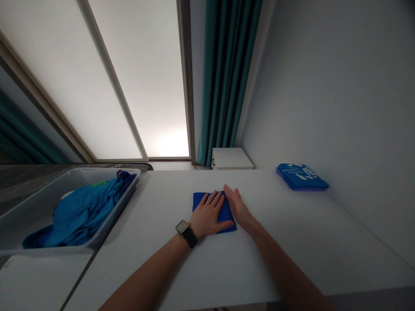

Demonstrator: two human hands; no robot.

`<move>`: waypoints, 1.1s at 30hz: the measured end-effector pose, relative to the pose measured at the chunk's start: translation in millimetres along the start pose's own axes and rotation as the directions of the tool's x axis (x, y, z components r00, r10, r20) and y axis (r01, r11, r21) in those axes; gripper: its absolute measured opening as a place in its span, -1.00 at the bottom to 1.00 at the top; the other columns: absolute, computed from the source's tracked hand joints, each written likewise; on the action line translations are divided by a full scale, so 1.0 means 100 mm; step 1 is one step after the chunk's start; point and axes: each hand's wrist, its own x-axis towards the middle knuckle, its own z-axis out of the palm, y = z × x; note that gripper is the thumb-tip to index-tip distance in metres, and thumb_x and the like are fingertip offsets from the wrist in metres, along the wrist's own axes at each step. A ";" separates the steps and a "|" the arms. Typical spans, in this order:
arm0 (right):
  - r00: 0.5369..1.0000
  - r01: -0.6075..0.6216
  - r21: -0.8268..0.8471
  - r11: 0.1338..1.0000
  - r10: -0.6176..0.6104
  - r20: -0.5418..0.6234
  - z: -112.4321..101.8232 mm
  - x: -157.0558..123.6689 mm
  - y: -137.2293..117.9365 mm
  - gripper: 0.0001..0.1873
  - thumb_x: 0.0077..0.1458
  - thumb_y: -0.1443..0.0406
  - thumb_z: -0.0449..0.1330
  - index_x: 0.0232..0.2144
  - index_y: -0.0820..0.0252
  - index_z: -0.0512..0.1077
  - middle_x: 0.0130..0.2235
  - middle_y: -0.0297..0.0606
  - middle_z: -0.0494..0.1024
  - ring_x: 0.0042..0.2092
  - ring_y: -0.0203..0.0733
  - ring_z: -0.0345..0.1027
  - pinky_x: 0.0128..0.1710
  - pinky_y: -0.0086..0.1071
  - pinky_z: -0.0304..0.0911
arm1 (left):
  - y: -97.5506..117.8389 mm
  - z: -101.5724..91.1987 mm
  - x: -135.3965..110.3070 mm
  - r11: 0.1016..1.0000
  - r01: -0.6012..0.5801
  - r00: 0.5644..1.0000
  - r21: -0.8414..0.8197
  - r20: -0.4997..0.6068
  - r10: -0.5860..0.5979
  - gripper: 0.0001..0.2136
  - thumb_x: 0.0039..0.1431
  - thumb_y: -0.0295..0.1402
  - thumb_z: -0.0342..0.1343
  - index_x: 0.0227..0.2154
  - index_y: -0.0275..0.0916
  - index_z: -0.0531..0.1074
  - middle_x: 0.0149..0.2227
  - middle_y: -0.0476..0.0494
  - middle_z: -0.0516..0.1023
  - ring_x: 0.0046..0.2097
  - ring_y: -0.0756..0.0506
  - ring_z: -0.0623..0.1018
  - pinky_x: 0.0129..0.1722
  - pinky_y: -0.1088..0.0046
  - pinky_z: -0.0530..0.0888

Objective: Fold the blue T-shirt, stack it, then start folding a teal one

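Observation:
A small folded blue cloth (227, 214) lies on the white table (292, 233) in front of me. My left hand (208, 216), with a dark watch on the wrist, lies flat on top of the cloth with its fingers stretched out. My right hand (238, 206) rests flat along the cloth's right edge, fingers straight and together, touching both cloth and table.
A grey tray (26, 211) at the left holds a heap of crumpled blue cloth (84, 207). A stack of folded blue cloths (301, 176) sits at the table's far right by the wall. A white cabinet (231, 158) and teal curtain (227, 77) stand behind the table.

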 end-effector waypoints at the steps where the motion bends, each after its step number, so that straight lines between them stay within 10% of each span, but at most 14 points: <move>1: 1.000 0.011 0.019 1.000 -0.011 -0.008 0.01 0.00 -0.03 -0.15 0.22 -0.16 -0.55 0.36 0.09 -0.07 0.37 -0.28 -0.01 0.37 -0.24 -0.15 0.33 -0.16 -0.11 | 0.00 0.00 0.00 1.000 0.000 1.000 -0.002 0.002 0.000 -0.13 0.16 0.27 -0.20 0.34 -0.31 0.00 0.36 -0.30 0.07 0.38 -0.28 0.01 0.33 0.05 -0.03; 23: 0.997 0.068 0.150 0.986 -0.060 -0.057 0.14 -0.08 -0.16 -0.15 0.21 -0.13 -0.50 0.38 0.17 -0.13 0.37 -0.26 0.03 0.37 -0.24 -0.16 0.34 -0.22 -0.17 | 0.03 -0.01 0.01 1.000 -0.005 1.000 -0.026 0.010 0.006 0.02 -0.02 0.37 -0.09 0.33 -0.32 0.02 0.36 -0.35 0.06 0.37 -0.33 0.02 0.33 0.03 -0.03; 29: 0.996 0.048 0.279 0.959 -0.026 -0.085 0.05 -0.07 -0.17 -0.22 0.25 -0.10 -0.42 0.36 0.11 -0.03 0.36 -0.27 0.06 0.37 -0.24 -0.15 0.34 -0.19 -0.19 | -0.10 -0.23 0.01 0.939 0.095 0.991 -0.331 -0.060 -0.121 -0.23 0.21 0.18 -0.15 0.30 -0.32 0.11 0.35 -0.28 0.09 0.37 -0.23 0.06 0.35 0.09 -0.03; 33: 0.990 0.023 0.432 0.901 0.039 -0.133 -0.01 -0.06 -0.18 -0.24 0.25 -0.12 -0.33 0.33 0.10 0.06 0.35 -0.25 0.09 0.36 -0.25 -0.11 0.34 -0.23 -0.20 | -0.41 -0.36 -0.06 0.552 0.121 0.770 -0.825 -0.273 -0.576 -0.43 0.37 -0.03 -0.35 0.22 -0.27 0.26 0.30 -0.19 0.24 0.34 -0.14 0.16 0.34 0.19 0.05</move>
